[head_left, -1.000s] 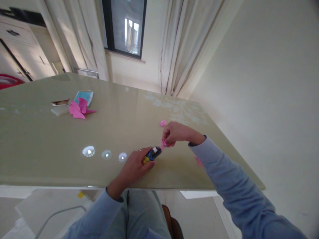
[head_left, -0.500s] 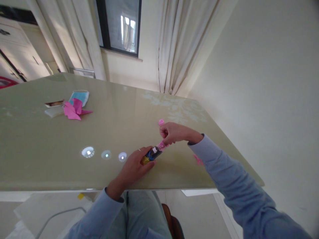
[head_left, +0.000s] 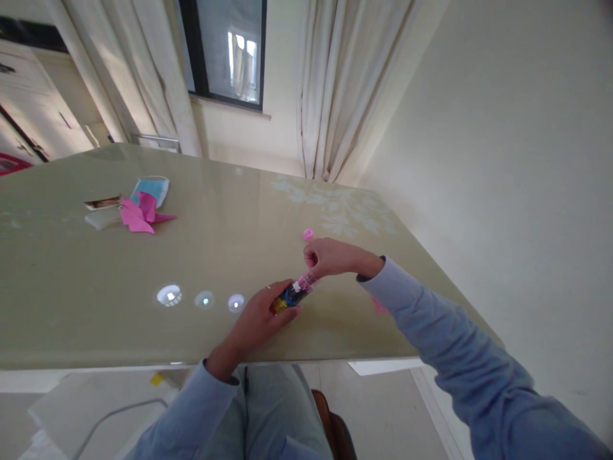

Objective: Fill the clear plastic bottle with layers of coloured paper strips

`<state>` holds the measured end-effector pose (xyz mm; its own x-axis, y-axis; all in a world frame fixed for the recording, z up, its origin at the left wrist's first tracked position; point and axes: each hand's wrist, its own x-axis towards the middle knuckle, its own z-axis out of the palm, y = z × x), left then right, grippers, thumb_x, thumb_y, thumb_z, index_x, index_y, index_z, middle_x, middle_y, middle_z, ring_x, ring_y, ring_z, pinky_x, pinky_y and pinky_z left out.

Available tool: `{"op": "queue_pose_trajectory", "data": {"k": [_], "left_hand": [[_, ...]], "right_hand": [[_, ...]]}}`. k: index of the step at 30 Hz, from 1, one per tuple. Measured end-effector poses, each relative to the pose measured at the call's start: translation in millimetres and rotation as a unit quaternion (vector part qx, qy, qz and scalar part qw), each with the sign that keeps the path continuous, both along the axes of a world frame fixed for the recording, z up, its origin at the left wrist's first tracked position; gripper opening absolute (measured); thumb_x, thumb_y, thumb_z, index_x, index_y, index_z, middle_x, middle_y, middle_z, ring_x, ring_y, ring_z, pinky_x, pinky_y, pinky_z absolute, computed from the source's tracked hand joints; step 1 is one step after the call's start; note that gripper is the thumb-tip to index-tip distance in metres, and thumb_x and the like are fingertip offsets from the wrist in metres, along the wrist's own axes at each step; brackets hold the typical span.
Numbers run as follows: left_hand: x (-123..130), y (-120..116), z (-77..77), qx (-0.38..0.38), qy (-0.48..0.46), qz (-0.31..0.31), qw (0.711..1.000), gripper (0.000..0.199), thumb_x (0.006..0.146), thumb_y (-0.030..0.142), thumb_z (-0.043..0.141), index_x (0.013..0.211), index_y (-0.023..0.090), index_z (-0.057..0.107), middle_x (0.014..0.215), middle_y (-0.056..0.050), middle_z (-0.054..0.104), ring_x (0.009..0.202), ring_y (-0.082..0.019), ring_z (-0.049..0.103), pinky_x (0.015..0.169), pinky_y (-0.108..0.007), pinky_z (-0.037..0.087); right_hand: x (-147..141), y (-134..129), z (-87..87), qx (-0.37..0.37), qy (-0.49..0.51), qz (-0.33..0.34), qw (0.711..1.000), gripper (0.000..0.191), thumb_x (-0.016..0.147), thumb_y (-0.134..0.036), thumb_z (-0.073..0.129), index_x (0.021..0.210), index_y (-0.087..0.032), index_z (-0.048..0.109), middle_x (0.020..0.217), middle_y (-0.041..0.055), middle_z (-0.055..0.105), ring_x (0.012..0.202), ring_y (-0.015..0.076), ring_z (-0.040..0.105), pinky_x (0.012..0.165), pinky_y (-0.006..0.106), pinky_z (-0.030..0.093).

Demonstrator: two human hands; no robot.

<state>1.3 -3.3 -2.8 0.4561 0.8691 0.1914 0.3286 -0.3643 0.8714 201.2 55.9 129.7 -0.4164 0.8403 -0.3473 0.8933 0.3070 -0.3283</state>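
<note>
My left hand [head_left: 262, 314] is wrapped round a small clear bottle [head_left: 297, 291], which lies tilted with its mouth toward the upper right. Yellow, blue, dark and pink bits show through its wall, the pink up in the neck. At that mouth is my right hand [head_left: 329, 257], its fingers curled and one fingertip against or inside the opening. Whether it pinches anything is hidden. Just beyond the right hand a small round pink cap [head_left: 308, 235] rests on the table. Some pink scraps [head_left: 379, 305] lie partly behind my right sleeve.
The glossy table [head_left: 230, 243] has its near edge at my lap. At its far left lie a blue face mask [head_left: 156, 187], a bright pink folded paper [head_left: 140, 214], a brown-and-white strip [head_left: 103, 202] and a clear wrapper [head_left: 101, 219]. A wall [head_left: 517, 166] rises on the right.
The pink bits that stuck out below my right fingers are no longer seen there; pink now shows in the bottle's neck. My right hand has shifted slightly left; the left keeps its grip.
</note>
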Motion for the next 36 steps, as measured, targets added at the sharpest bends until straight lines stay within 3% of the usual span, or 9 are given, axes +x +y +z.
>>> {"op": "queue_pose_trajectory", "data": {"k": [4,12,18,24,30,36], "left_hand": [[4,2,-0.6,-0.013,-0.019,0.002,1.0,0.057,0.084,0.045,0.065,0.131,0.012,0.061,0.127,-0.014,0.068,0.112,-0.027,0.065,0.101,-0.041,0.048],[20,-2,-3.5,-0.013,-0.061,0.028,0.998,0.056,0.082,0.042,0.068,0.13,0.014,0.062,0.121,-0.012,0.071,0.107,-0.025,0.067,0.099,-0.039,0.051],[25,-6,-5.2,0.023,-0.08,0.05,0.995,0.05,0.083,0.039,0.069,0.126,0.016,0.063,0.124,-0.012,0.07,0.111,-0.025,0.067,0.1,-0.039,0.052],[23,-12,-7.7,0.12,-0.07,0.069,0.988,0.043,0.086,0.036,0.068,0.126,0.019,0.061,0.117,-0.01,0.071,0.104,-0.022,0.068,0.093,-0.036,0.054],[23,-14,-7.4,0.202,-0.041,0.08,0.975,0.04,0.089,0.032,0.066,0.127,0.022,0.058,0.116,-0.008,0.071,0.103,-0.022,0.068,0.09,-0.035,0.053],[22,-14,-8.9,0.21,-0.027,0.076,0.974,0.041,0.089,0.032,0.066,0.128,0.02,0.058,0.117,-0.009,0.071,0.104,-0.022,0.068,0.091,-0.035,0.054]], "right_hand": [[2,-5,10.0,-0.047,0.032,-0.041,0.998,0.022,0.072,-0.025,0.079,0.068,-0.015,0.06,0.046,-0.0047,0.055,0.042,0.0082,0.051,0.044,0.019,0.034],[3,-21,26.0,-0.045,0.092,-0.104,0.989,0.013,0.068,-0.01,0.07,0.068,-0.016,0.058,0.047,-0.003,0.061,0.043,0.0119,0.061,0.041,0.017,0.043],[4,-39,31.5,0.058,0.117,-0.092,0.987,0.015,0.07,-0.007,0.067,0.066,-0.016,0.057,0.05,-0.0044,0.06,0.046,0.0096,0.059,0.045,0.017,0.039],[9,-58,26.8,0.207,0.114,-0.034,0.971,0.014,0.076,-0.009,0.075,0.068,-0.014,0.065,0.063,-0.0026,0.063,0.06,0.0086,0.056,0.058,0.021,0.035],[18,-76,17.2,0.24,0.159,-0.032,0.957,0.009,0.084,-0.019,0.073,0.078,-0.016,0.069,0.073,-0.0007,0.068,0.066,0.0108,0.059,0.063,0.023,0.04],[20,-85,14.0,0.232,0.205,-0.058,0.949,0.005,0.089,-0.022,0.068,0.089,-0.018,0.072,0.085,0.0018,0.075,0.074,0.0135,0.067,0.071,0.024,0.049]]}}
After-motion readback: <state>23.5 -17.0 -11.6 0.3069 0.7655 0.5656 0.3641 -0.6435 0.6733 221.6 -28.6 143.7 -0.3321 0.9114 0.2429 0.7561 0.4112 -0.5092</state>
